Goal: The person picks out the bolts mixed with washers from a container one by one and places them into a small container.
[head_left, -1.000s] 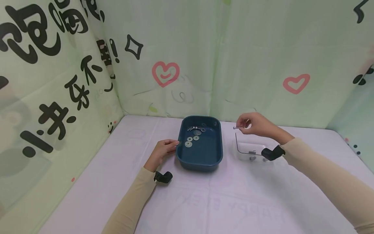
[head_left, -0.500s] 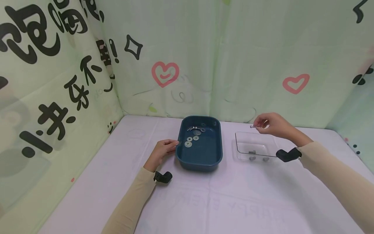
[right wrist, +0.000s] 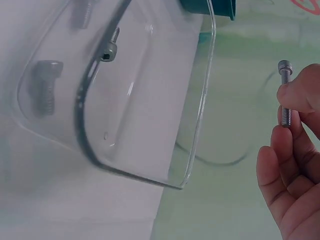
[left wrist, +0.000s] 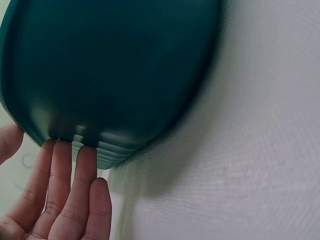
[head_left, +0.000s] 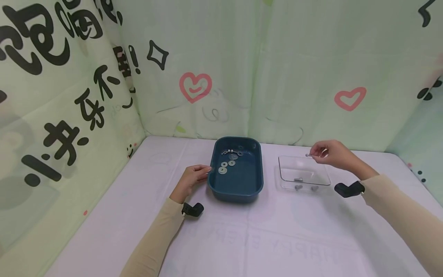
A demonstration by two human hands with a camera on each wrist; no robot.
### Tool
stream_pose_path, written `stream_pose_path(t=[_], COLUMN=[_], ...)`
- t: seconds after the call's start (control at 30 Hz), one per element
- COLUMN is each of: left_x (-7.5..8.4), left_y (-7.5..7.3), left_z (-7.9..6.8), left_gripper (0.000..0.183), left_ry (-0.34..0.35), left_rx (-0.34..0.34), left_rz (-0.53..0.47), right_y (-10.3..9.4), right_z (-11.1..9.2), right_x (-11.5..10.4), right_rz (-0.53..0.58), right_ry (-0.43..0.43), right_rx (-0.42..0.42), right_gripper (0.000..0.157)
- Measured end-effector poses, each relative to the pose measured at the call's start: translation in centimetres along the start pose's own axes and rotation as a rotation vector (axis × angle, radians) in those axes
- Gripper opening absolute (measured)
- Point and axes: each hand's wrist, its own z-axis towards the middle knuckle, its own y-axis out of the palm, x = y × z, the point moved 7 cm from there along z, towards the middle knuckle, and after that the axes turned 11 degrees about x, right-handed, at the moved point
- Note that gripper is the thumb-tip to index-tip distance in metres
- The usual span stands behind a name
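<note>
Across the far half of a white cloth-covered table (head_left: 249, 234), from the head view: dark blue rectangular tray (head_left: 243, 179), just left of a see-through rectangular box (head_left: 304, 170). Toward the tray's left side, several flat, round, grey metal washers (head_left: 222, 170), with a loose cluster of small silver metal parts (head_left: 232, 151) close behind, too small to tell apart. Against the tray's left rim, left hand (head_left: 191, 179). Near the box's far right corner, right hand (head_left: 330, 154), gripping a slim silver metal bolt (head_left: 307, 155), well apart from the tray. Within the box, near its front, three short silver bolts (head_left: 298, 180). On both arms, beige sleeves (head_left: 398, 209) and black wrist devices (head_left: 194, 209). Behind, pale green curtain (head_left: 294, 77) with red hearts (head_left: 195, 87) and black lettering (head_left: 65, 144).

From the left wrist: outer side of the tray, large at upper left. Left fingers nearly straight, tips touching its wall, thumb tip at the rim; impossible to tell whether hooked over it.

From the right wrist: held bolt upright, head on top, threaded shank pinched between thumb and fingertip, apart from the box. Inside the box, one bolt with socket plainly visible, two others blurred through the wall. At the top edge, part of the tray.
</note>
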Motion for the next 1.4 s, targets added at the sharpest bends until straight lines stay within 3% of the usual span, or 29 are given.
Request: stream_pose_path(t=[0.4, 0.9, 1.4], left_x=[0.0, 0.2, -0.2], left_y=[-0.1, -0.1, 0.1], left_z=[0.0, 0.0, 0.2], left_gripper=[0.033, 0.033, 0.033], left_ry=[0.006, 0.008, -0.001], left_rx=[-0.003, 0.003, -0.002], left_rz=[0.006, 0.001, 0.002], right_y=[1.3, 2.2, 2.1], right_z=[-1.1, -1.0, -1.1], right_x=[1.9, 3.1, 3.4], right_rz=[0.015, -0.007, 0.013], right_ry=[0.04, 0.055, 0.068], right_rx=[-0.028, -0.039, -0.033], right_gripper=[0.01, 0.012, 0.029])
